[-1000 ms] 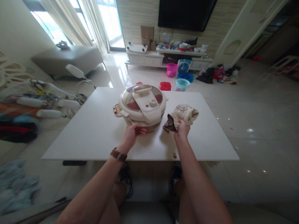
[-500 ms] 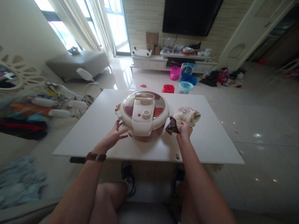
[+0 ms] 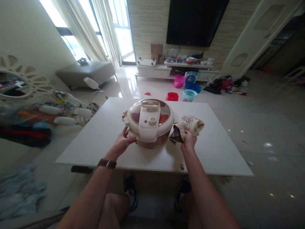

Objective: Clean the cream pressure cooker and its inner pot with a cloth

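A cream electric pressure cooker (image 3: 149, 135) with a brown base stands on a white table (image 3: 92, 140). Its lid carries a clear window, a top handle, a round knob and a small red button. My left hand (image 3: 122, 141) is at the cooker's left side, thumb against the lower rim and fingers curled by the side handle; the fingertips are partly hidden. To the right of the cooker, my right hand (image 3: 190, 140) holds a bunched beige cloth (image 3: 192, 124) with a grey pattern and a dark brown part, just above the tabletop.
A small sticker-like spot (image 3: 181, 166) lies at the table's front edge. Beyond the table are a red bin (image 3: 172, 96), a light blue basket (image 3: 190, 94) and a pink basket (image 3: 179, 81). A white lamp (image 3: 64, 121) with several shades stands at the left.
My left hand has moved right, in against the cooker's side, and its fingers have closed round it. The right hand still holds the cloth. The view has tilted up slightly.
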Demonstrator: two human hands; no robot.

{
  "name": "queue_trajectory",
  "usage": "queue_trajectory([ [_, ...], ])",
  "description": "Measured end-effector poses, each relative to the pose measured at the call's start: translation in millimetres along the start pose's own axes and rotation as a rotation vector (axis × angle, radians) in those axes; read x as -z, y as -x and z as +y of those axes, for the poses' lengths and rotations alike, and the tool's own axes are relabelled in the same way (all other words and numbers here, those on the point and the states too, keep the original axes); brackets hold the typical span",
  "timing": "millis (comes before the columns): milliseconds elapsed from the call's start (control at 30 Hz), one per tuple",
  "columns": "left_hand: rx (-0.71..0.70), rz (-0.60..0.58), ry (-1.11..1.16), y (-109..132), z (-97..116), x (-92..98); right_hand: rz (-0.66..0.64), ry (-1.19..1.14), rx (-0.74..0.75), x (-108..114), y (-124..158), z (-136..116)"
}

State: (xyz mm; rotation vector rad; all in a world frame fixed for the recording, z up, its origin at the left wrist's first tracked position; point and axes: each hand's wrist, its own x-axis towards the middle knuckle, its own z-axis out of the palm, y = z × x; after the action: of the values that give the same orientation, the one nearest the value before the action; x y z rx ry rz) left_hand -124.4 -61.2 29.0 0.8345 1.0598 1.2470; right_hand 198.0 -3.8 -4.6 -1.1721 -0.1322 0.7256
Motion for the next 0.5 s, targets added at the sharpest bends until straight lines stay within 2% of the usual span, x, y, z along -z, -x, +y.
queue_trajectory([
  [300,-0.019,0.028,0.042,-30,-8,-30.1,0.019,0.061,-0.041,6,1,-7],
  [500,-0.011,-0.005,0.062,-56,-4,-43.4,0.065,0.053,-0.036,12,-1,-15],
])
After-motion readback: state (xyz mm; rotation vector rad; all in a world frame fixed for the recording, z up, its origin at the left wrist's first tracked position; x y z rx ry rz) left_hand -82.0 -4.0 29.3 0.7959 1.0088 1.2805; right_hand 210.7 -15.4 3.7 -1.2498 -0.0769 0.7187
